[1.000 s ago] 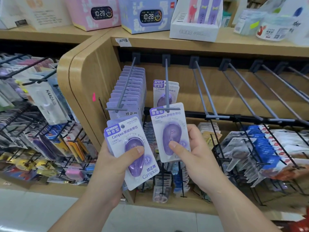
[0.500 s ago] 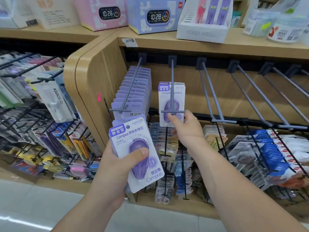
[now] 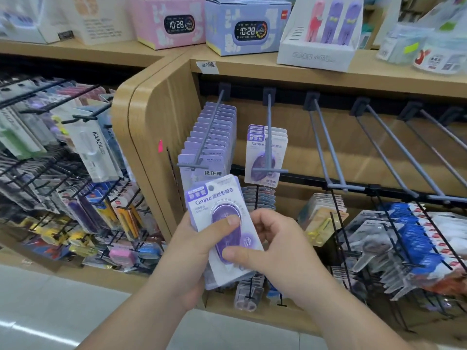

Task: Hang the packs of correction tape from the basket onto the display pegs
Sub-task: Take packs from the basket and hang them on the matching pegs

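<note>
1. the left hand (image 3: pixel 192 251) grips a small stack of correction tape packs (image 3: pixel 219 198) from behind and below, with its thumb pressed across the purple blister of the front pack.
2. the right hand (image 3: pixel 275 246) pinches the same front pack low on its right side, with the thumb on the face of the blister and the fingers curled behind the card edge.
3. the stack is upright and leans a little to the left, in front of the wooden display (image 3: pixel 151 122) and below the front ends of the pegs. its top edge overlaps the front pack of the first peg in view; whether they touch cannot be told.
4. the second peg (image 3: pixel 269 117) carries a few hung packs (image 3: pixel 276 150) of the same purple kind, partway along it.
5. the first peg (image 3: pixel 213 120), just to its left, holds a long row of purple packs (image 3: pixel 219 127) up to its front bar.
6. further pegs (image 3: pixel 328 152) to the right are grey double rods that slope forward.
7. on the shelf top above stand 2 clock boxes, 1 pink (image 3: pixel 156 29) and 1 blue (image 3: pixel 222 34), each showing 10:28.
</note>
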`<state>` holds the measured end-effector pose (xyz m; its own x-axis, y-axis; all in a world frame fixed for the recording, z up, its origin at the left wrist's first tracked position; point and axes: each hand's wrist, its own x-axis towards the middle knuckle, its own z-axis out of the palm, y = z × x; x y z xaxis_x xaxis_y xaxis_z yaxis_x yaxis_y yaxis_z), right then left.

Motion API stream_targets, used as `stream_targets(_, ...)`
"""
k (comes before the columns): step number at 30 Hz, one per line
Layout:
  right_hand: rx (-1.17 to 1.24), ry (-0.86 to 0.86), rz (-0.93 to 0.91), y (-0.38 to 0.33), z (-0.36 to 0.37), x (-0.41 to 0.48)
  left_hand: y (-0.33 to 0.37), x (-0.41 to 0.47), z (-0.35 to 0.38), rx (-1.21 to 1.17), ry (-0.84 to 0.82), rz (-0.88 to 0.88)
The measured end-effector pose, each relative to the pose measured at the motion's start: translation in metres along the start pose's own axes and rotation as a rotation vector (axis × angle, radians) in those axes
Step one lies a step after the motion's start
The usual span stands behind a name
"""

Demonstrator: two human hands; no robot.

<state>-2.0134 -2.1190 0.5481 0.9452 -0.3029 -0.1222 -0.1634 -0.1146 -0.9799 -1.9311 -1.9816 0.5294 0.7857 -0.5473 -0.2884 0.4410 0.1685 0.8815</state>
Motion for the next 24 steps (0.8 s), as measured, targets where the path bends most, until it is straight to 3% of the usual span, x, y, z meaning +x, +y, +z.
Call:
stream_targets(7, 0.231, 0.017, -0.006, 0.013, -0.011, -0.005, -0.005, -0.004, -0.004, -0.011, -0.090, 0.000)
stream_targets(13, 0.132, -0.079, -0.021, 0.024, -0.032, -0.012, -0.012, -0.009, -0.017, 0.075, -0.123, -0.076)
stream_targets(19, 0.182, 0.137, -0.127, 0.026, -0.031, -0.005, -0.004, -0.009, -0.017, 0.114, 0.011, 0.005)
stream_targets(24, 0.181, 0.194, -0.153, 0.027, -0.021, 0.003, 0.000, -0.011, -0.012, 0.103, 0.012, 0.055)
